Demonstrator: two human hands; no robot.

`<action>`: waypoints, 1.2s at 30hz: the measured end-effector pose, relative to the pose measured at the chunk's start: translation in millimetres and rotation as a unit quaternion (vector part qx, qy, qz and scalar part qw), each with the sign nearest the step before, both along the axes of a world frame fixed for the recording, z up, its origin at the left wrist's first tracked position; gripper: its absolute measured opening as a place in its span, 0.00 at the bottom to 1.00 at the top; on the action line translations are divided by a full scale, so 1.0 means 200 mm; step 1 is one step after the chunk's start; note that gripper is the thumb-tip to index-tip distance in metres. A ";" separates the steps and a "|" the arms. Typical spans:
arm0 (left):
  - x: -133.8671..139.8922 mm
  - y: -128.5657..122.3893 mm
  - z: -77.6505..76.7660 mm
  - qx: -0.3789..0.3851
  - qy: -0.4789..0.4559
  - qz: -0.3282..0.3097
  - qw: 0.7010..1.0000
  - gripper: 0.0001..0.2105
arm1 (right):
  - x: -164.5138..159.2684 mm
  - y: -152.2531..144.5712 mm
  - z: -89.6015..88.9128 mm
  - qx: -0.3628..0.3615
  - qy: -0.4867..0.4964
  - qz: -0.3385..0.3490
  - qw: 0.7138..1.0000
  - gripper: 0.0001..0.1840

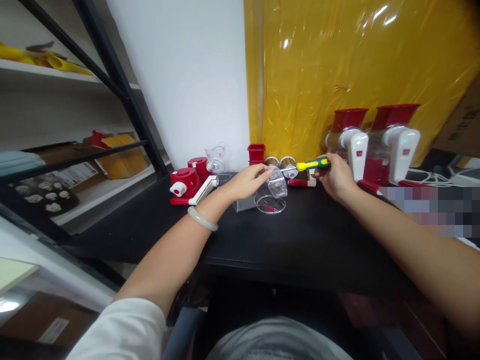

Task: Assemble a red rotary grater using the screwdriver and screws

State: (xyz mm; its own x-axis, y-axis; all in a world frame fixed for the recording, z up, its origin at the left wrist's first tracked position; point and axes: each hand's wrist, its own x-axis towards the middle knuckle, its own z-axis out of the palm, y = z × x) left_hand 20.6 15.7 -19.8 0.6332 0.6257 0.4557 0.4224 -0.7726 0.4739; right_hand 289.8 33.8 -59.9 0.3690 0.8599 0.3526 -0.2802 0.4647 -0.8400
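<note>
A yellow plastic sheet (337, 70) spread across the background beside a black-framed shelving rack (110, 65) on the left, and in front of them stretched the black counter (307, 240). At its right rear, two red-and-white crank machines (405, 150) stood upright side by side, red hoppers on top and white crank arms facing forward. Toward the left rear sat two red housings (185, 182), one behind the other, a white crank handle (204, 190) just beside the nearer one. Between these groups the person's hands were at work: the left hand (247, 181) gripped a clear plastic body (277, 187) from its left, over the middle of the counter, its round rim lowermost. The right hand (335, 175) was closed around the green end of a yellow-and-green screwdriver (311, 163), held nearly level, its metal shaft reaching the top of the clear body near the left fingertips; whether the tip met a screw could not be made out. Behind them stood a small red hopper (256, 152) and two metal-sided drums (288, 164), and a pale bracelet (202, 219) circled the left wrist.
</note>
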 end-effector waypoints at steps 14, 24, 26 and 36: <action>-0.01 0.01 -0.02 0.024 -0.002 -0.009 1.000 0.15 | -0.02 -0.02 0.01 -0.007 0.021 0.017 1.000 0.08; -0.01 0.01 -0.02 0.024 -0.006 -0.014 1.000 0.15 | 0.00 -0.03 0.01 0.015 -0.033 0.002 0.999 0.14; -0.01 0.01 -0.01 0.023 -0.007 -0.015 1.000 0.15 | 0.01 -0.03 0.00 0.025 -0.083 -0.021 0.996 0.20; -0.01 0.00 -0.01 0.015 -0.006 -0.014 1.000 0.15 | 0.00 -0.03 0.00 0.027 -0.081 -0.015 0.996 0.13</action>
